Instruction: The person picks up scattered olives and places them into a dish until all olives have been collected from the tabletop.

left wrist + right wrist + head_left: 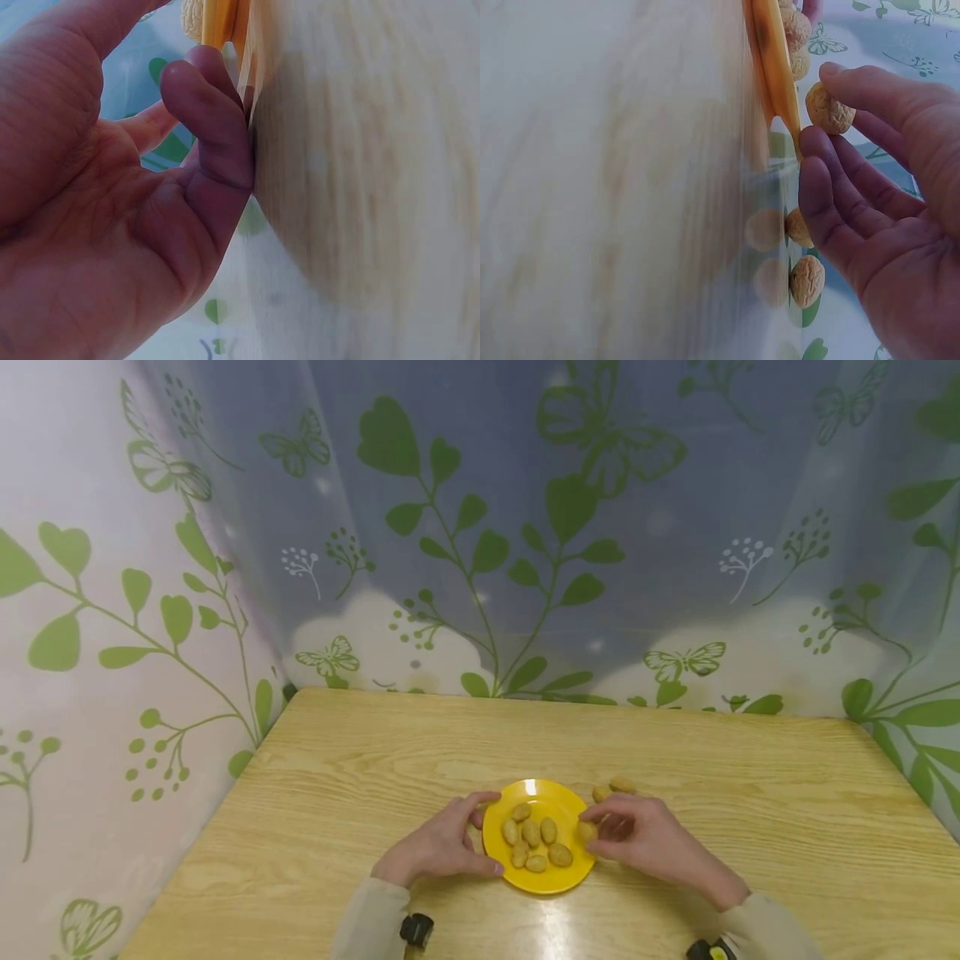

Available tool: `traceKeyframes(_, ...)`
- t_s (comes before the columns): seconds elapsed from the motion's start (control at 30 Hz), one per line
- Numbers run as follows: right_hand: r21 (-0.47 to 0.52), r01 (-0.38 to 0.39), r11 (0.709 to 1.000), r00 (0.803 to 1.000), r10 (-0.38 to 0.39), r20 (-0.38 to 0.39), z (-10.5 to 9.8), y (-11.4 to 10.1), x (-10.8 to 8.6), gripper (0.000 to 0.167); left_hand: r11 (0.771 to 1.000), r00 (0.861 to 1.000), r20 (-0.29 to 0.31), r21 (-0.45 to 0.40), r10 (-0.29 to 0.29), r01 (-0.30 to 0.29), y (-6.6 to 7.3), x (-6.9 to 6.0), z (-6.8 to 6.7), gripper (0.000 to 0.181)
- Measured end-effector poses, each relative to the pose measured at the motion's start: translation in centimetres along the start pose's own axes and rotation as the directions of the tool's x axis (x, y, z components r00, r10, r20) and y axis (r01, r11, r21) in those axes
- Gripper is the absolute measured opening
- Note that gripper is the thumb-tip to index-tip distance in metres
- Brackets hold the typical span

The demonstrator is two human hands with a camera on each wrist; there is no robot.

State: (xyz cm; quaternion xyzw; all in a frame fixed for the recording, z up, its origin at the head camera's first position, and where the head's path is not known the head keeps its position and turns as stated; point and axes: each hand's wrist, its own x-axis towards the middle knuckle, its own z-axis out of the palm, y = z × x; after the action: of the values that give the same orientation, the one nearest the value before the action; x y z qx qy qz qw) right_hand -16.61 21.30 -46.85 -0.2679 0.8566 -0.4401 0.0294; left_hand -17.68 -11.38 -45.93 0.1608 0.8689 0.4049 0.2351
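Note:
A round yellow plate (581, 810) lies on the table with several walnuts (531, 832) in its middle. My left hand (442, 843) holds its left rim, thumb at the near side and forefinger at the far side. In the left wrist view the other fingers (217, 142) curl by the table beneath the rim. Over the plate's right edge my right hand (648, 839) pinches one walnut (830, 109) between thumb and fingers. Behind that hand, other walnuts (622, 785) rest on the tabletop; the right wrist view shows a walnut (808, 281) there too.
The wood-grain table (360, 752) reaches back to a curtain (480, 527) printed with green leaves and butterflies. More of this printed cloth (97, 693) hangs along the left side. A dark strap device (417, 930) sits at the left wrist.

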Motion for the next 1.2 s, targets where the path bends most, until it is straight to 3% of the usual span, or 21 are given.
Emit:
traceKeyframes(0.13,-0.013,0.032,0.999,0.999,-0.032,0.008,0.2,-0.2,0.4,0.027,1.0,1.0,0.001,-0.005,0.0,0.0,-0.1,0.0,0.0,0.093)
traceKeyframes(0.7,-0.023,-0.015,1.0,0.993,0.017,0.116,0.9,-0.4,1.8,0.027,0.999,1.0,0.005,-0.043,0.023,-0.023,-0.1,-0.2,-0.1,0.092)
traceKeyframes(1.2,-0.054,-0.03,0.998,0.989,0.038,0.146,1.4,-0.6,1.9,0.029,0.999,1.0,0.006,-0.037,0.02,-0.019,-0.1,-0.1,0.0,0.092)
